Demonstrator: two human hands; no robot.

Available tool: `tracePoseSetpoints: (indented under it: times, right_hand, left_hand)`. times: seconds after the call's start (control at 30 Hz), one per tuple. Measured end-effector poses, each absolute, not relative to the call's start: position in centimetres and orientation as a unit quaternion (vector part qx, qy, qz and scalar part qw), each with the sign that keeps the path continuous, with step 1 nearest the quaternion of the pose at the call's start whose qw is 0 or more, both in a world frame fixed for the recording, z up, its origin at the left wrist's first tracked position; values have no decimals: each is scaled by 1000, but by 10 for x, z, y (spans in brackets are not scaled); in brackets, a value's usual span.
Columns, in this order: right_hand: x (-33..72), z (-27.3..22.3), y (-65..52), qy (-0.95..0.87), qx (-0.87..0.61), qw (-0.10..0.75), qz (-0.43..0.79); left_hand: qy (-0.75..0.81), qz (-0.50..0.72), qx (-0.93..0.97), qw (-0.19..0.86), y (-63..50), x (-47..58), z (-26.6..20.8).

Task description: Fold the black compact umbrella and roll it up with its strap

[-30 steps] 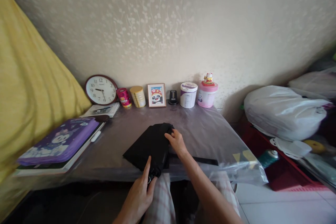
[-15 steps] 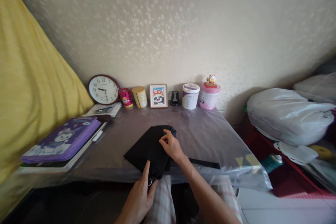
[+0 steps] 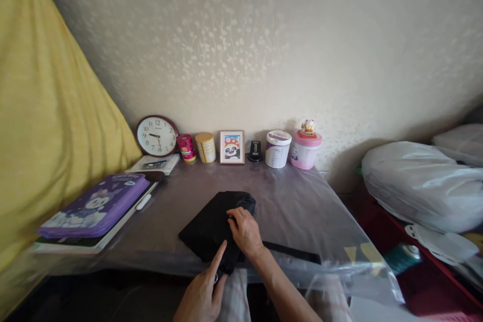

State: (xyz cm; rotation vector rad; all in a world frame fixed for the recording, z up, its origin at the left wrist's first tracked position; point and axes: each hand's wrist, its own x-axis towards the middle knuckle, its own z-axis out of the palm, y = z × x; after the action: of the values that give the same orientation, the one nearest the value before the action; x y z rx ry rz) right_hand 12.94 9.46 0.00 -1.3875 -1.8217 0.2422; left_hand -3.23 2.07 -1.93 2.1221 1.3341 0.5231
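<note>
A black folding umbrella, its fabric loosely bunched and partly fanned out, lies at the front edge of the table. A dark strap stretches to the right from it. My left hand holds the gathered near end, index finger pointing along the fabric and thumb on the other side; a small shiny ring-like bit shows between them. On top of the fabric rests my right hand, its fingers curled and pressing or pinching a fold. The fingertips of the right hand are partly hidden.
Along the wall stand a clock, a pink can, a yellow canister, a panda picture frame and two tubs. A purple folder lies on books at left. Right of the table is a red crate.
My right hand has slid slightly down and nearer along the umbrella, its fingers now more curled. The left hand keeps its place at the gathered end. The view has tilted up a little.
</note>
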Motion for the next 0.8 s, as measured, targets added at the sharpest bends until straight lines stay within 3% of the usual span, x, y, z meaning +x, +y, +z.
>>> tracePoseSetpoints:
  times: [0.17,0.47,0.67,0.8]
  right_hand:
    - [138,-7,86,-711,-541,445,58]
    - [192,-18,151,-693,-599,401,8]
    - [192,-16,125,-649,-553,523,-26]
    - [168,-11,96,-733,-490,471,23]
  left_hand:
    - [472,213,803,296,23,-33,-25]
    - [478,221,785,327,24,-32,-21]
    - [485,208,773,353,25,-32,-27]
    - [485,200,766,371,28,-34,-37]
